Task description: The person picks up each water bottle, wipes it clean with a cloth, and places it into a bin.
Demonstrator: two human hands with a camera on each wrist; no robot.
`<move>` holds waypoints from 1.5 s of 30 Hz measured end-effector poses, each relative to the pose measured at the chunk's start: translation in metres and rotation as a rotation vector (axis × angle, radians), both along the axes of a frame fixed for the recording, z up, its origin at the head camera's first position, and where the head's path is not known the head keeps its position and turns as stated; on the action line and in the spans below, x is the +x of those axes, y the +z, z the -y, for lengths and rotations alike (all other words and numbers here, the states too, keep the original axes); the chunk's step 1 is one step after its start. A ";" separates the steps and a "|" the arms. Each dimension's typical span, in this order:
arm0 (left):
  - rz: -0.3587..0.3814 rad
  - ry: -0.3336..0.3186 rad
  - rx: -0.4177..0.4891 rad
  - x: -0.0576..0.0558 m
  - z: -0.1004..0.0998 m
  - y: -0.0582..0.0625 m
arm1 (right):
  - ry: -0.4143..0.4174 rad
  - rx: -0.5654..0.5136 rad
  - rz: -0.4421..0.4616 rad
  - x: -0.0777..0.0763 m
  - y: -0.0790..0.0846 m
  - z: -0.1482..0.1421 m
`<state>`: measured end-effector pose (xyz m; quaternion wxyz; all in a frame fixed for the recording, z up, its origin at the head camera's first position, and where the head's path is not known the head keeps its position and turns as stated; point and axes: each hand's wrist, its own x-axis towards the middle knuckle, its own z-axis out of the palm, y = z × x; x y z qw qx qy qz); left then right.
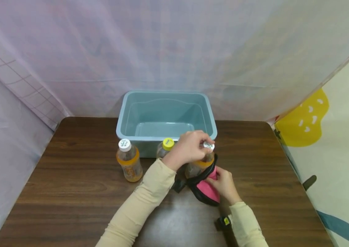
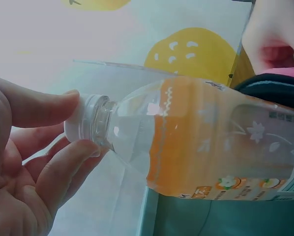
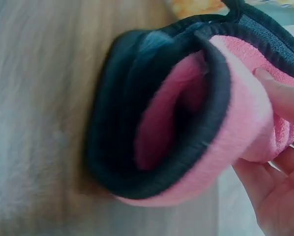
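Note:
My left hand (image 1: 189, 146) pinches the white cap (image 2: 83, 118) of a clear plastic bottle (image 2: 186, 137) with an orange label band. In the left wrist view, thumb and fingertips grip the cap from both sides. My right hand (image 1: 226, 185) holds a pink cloth (image 3: 250, 105) with thick black edging, folded over on itself. The cloth's upper edge lies against the lower side of this bottle in the head view. Behind my left wrist stands a second bottle with a yellow cap (image 1: 168, 143), mostly hidden. Another white-capped bottle (image 1: 131, 166) stands upright to the left.
A blue-grey plastic bin (image 1: 120, 127) stands at the back of the dark wooden table (image 1: 78, 185), just behind the bottles. Pale curtains (image 1: 168, 48) hang behind it. A black device with a yellow mark (image 1: 224, 221) sits at my right wrist.

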<state>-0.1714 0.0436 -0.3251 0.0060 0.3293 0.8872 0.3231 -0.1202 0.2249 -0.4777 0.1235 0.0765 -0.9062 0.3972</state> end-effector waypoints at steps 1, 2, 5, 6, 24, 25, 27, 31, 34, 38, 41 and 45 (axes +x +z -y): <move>0.005 0.001 -0.002 0.000 0.000 0.000 | 0.004 -0.019 0.007 0.001 0.003 0.000; 0.012 0.001 -0.001 0.000 0.000 0.000 | 0.008 -0.036 0.008 0.001 0.007 0.000; 0.027 0.009 -0.005 0.000 0.000 0.001 | 0.028 -0.086 0.022 0.003 0.024 -0.002; 0.032 0.012 -0.007 0.000 0.000 0.001 | 0.035 -0.096 0.026 0.003 0.031 -0.003; 0.089 0.028 -0.008 0.000 -0.001 0.002 | 0.126 -0.115 -0.007 -0.003 0.097 -0.007; 0.092 0.027 -0.007 0.000 -0.001 0.002 | 0.126 -0.118 0.008 -0.003 0.096 -0.008; 0.092 0.026 -0.010 0.000 -0.002 0.002 | 0.119 -0.123 0.030 -0.002 0.096 -0.008; 0.094 0.032 -0.019 0.000 -0.001 0.002 | 0.111 -0.117 0.057 -0.001 0.091 -0.007; 0.090 0.033 -0.021 -0.001 -0.001 0.001 | 0.114 -0.111 0.041 0.000 0.083 -0.008; 0.068 0.029 -0.015 -0.001 0.000 0.000 | 0.104 -0.105 0.011 -0.001 0.065 -0.009; 0.048 0.025 -0.012 -0.001 0.001 0.000 | 0.090 -0.101 0.031 -0.002 0.049 -0.008; 0.028 0.016 -0.011 0.000 0.001 0.000 | 0.065 -0.090 0.059 -0.004 0.028 -0.006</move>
